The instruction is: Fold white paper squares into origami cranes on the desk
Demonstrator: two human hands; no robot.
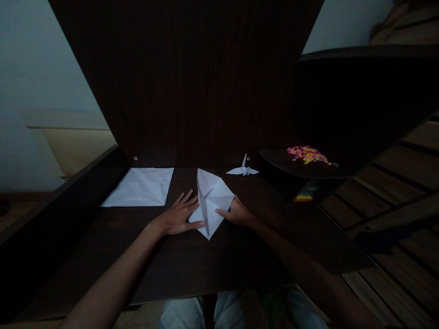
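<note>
Head view: a folded white paper (219, 194) lies on the dark tabletop (171, 274), in the middle, between two hands. The left hand (176, 217) has its grip apart, fingers spread wide, with the thumb on the paper. The right hand (238, 212) has its grip clamped on the paper's right edge, thumb on top. A white origami crane (244, 171) sits behind the paper, a bit to the right. To the left lies a flat, creased white sheet (140, 187). On the small corner shelf (277, 160) is a pile of bright little bits (307, 154), pink and yellow.
</note>
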